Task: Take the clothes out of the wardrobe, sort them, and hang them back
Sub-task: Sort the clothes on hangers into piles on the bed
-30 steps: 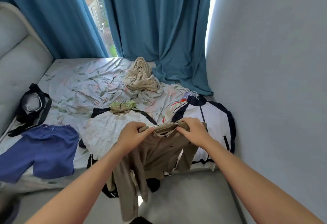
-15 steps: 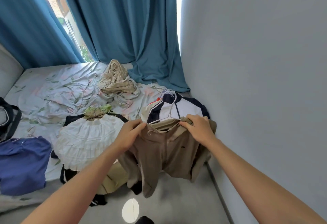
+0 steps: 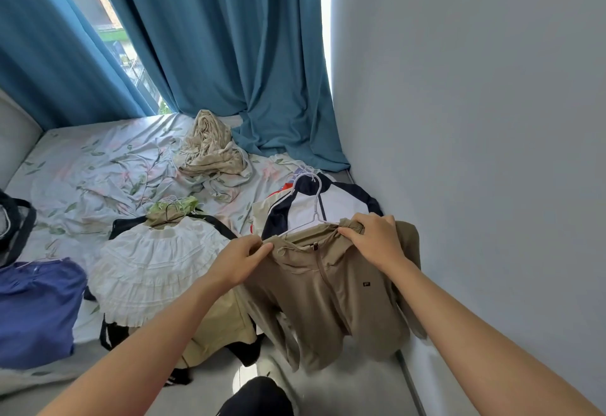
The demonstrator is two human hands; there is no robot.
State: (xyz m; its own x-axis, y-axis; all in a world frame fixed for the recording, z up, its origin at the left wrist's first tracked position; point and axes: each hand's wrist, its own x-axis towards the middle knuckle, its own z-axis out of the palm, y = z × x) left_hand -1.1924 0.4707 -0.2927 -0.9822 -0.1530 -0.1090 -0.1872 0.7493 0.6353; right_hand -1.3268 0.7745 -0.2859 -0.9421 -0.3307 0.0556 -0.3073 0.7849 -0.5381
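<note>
Clearly we are in the sorting step, with one garment in hand and the wardrobe itself out of view. Our left hand (image 3: 241,259) pinches the left shoulder of a khaki zip-up jacket (image 3: 331,294), and our right hand (image 3: 372,238) has its grip clenched on bunched fabric at the collar and right shoulder. The jacket hangs in front of us at the near right, over the floor beside the bed (image 3: 98,166), its sleeves dangling free. A white hanger (image 3: 311,199) rises from the neck opening, hook pointing away from us; we judge that it sits inside the shoulders, though the fabric hides its arms.

Other clothes lie sorted on the bed: a white tiered skirt (image 3: 154,261) just left of our left hand, a blue garment (image 3: 36,310) at the near left, a white and navy jacket (image 3: 331,205) just behind the khaki one, and a crumpled beige piece (image 3: 210,153) farther off by the blue curtain (image 3: 229,54).

Next, we judge, the shoulders need squaring on the hanger, so the collar must be smoothed rather than bunched. Then one hand has to move to the hook before the jacket can be laid on a pile or carried back to hang.
</note>
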